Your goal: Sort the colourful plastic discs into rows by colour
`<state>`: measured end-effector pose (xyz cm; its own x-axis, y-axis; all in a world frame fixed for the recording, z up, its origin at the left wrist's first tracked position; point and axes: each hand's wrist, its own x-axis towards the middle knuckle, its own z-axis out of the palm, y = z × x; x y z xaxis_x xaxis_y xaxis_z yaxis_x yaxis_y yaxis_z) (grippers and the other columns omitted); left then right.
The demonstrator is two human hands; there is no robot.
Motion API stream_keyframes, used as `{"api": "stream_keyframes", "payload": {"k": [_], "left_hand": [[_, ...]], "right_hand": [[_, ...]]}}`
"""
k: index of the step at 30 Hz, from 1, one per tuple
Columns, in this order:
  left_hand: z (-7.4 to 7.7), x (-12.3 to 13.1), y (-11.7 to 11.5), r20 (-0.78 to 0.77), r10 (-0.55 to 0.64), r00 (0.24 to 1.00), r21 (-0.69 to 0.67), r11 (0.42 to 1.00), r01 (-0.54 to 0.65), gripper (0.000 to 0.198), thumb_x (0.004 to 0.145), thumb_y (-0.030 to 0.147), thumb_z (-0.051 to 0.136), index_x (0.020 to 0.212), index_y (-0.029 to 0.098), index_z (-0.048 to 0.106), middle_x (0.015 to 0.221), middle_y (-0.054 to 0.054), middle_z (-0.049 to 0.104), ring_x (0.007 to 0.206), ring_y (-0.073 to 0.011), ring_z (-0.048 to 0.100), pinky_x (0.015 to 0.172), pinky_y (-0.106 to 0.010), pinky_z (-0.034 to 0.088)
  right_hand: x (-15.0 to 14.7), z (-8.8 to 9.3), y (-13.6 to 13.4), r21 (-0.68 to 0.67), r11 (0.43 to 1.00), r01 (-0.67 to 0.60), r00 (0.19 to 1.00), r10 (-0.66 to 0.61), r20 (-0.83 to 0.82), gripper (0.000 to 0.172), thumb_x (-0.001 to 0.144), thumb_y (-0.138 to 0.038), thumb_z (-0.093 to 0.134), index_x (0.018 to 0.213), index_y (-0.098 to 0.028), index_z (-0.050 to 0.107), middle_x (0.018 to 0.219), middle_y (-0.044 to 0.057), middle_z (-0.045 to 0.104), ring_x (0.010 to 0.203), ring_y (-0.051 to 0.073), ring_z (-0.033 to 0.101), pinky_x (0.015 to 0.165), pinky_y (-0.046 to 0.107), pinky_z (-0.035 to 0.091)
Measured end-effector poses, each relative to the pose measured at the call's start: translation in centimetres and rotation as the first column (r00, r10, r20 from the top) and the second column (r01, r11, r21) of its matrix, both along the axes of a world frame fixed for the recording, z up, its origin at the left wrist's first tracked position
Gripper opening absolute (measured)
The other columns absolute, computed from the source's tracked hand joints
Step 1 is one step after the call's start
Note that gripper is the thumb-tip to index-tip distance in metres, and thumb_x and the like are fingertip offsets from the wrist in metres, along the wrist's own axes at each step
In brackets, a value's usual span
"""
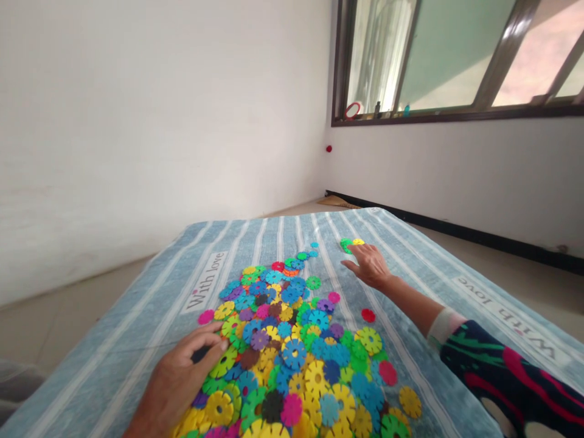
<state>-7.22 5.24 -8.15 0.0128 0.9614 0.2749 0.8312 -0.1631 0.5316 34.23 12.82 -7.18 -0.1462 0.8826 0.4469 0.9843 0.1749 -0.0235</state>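
Observation:
A heap of notched plastic discs (294, 353) in many colours spreads over the striped blue cloth. At its left edge, my left hand (182, 371) rests with bent fingers. Its thumb and index finger are apart, and their tips are close to a yellow-green disc (224, 362). Farther off on the right, my right hand (371, 266) reaches forward, palm down, thumb spread from the fingers. Its fingertips are at a green disc (345, 244) and a yellow disc (358, 241), partly covering them. Whether they press on these discs I cannot tell.
The cloth (255, 237) covers a table and bears "With love" lettering on both sides. A red disc (368, 315) and a pink disc (206, 317) lie outside the heap. Behind are white walls and a window sill (438, 115) with a round red-framed mirror (353, 110).

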Motion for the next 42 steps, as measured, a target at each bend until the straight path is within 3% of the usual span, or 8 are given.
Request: {"api": "stream_keyframes", "payload": {"k": [6,10,13,19,25,28,32,42], "left_hand": [[0.4,0.5,-0.1,0.032,-0.018,0.999,0.027,1.0,0.017,0.034,0.07,0.055,0.053,0.064,0.025,0.069,0.11,-0.003,0.073,0.1,-0.0285,0.067,0.095,-0.035,0.05],[0.6,0.9,-0.2,0.061,-0.027,0.998,0.032,0.999,0.026,0.032,0.068,0.053,0.055,0.065,0.025,0.069,0.109,-0.003,0.073,0.104,-0.029,0.066,0.094,-0.034,0.049],[0.8,1.1,-0.2,0.082,-0.032,0.996,0.024,0.999,0.03,0.031,0.065,0.052,0.056,0.065,0.024,0.069,0.109,-0.003,0.073,0.102,-0.0288,0.066,0.097,-0.035,0.047],[1.2,1.5,-0.4,0.089,-0.045,0.995,0.028,0.999,0.043,0.03,0.065,0.052,0.056,0.064,0.024,0.069,0.11,-0.003,0.073,0.102,-0.0279,0.066,0.097,-0.035,0.046],[1.2,1.6,-0.5,0.099,-0.056,0.994,0.033,0.998,0.053,0.03,0.065,0.051,0.056,0.063,0.024,0.068,0.111,-0.005,0.072,0.107,-0.0283,0.064,0.101,-0.036,0.043],[1.2,1.7,-0.6,0.104,-0.06,0.993,0.031,0.998,0.057,0.03,0.065,0.051,0.056,0.062,0.023,0.067,0.112,-0.006,0.072,0.109,-0.0289,0.063,0.102,-0.036,0.042],[1.3,1.7,-0.6,0.109,-0.062,0.992,0.024,0.998,0.06,0.03,0.064,0.051,0.056,0.062,0.023,0.067,0.111,-0.006,0.072,0.11,-0.0297,0.062,0.101,-0.037,0.043],[1.1,1.8,-0.4,0.12,-0.062,0.991,0.024,0.998,0.06,0.03,0.062,0.051,0.057,0.064,0.023,0.067,0.111,-0.006,0.072,0.11,-0.0296,0.063,0.1,-0.037,0.044]], "right_hand": [[-0.3,-2.1,-8.7,0.183,0.935,-0.303,0.935,0.329,-0.132,0.043,0.089,-0.049,0.053,0.113,-0.013,0.058,0.093,0.012,0.067,0.089,0.026,0.061,0.082,0.04,0.045],[-0.3,-2.5,-13.9,0.164,0.933,-0.321,0.906,0.353,-0.232,0.036,0.09,-0.045,0.053,0.111,-0.016,0.058,0.098,0.011,0.068,0.091,0.025,0.062,0.082,0.042,0.047],[-0.7,-2.1,-16.1,0.152,0.93,-0.335,0.886,0.366,-0.285,0.034,0.09,-0.044,0.053,0.111,-0.018,0.059,0.098,0.011,0.068,0.091,0.025,0.063,0.081,0.042,0.048],[-2.4,-1.2,-18.7,0.147,0.848,-0.51,0.779,0.527,-0.34,0.047,0.082,-0.055,0.06,0.109,-0.017,0.06,0.107,0.013,0.065,0.101,0.026,0.06,0.088,0.042,0.047],[-3.2,-0.5,-21.1,-0.015,0.769,-0.639,0.727,0.598,-0.338,0.073,0.069,-0.067,0.066,0.121,-0.016,0.057,0.128,0.017,0.054,0.121,0.03,0.048,0.101,0.046,0.039],[-3.3,-0.1,-22.0,-0.079,0.736,-0.672,0.714,0.615,-0.334,0.076,0.068,-0.067,0.067,0.125,-0.018,0.056,0.132,0.017,0.051,0.125,0.031,0.044,0.104,0.048,0.035],[-3.3,0.2,-22.9,-0.107,0.723,-0.682,0.71,0.62,-0.333,0.073,0.071,-0.066,0.065,0.125,-0.019,0.057,0.135,0.017,0.049,0.128,0.032,0.041,0.106,0.051,0.033],[-3.2,0.9,-23.1,-0.158,0.706,-0.691,0.704,0.607,-0.368,0.042,0.081,-0.049,0.064,0.11,-0.018,0.066,0.125,0.014,0.054,0.122,0.028,0.046,0.105,0.045,0.035]]}}
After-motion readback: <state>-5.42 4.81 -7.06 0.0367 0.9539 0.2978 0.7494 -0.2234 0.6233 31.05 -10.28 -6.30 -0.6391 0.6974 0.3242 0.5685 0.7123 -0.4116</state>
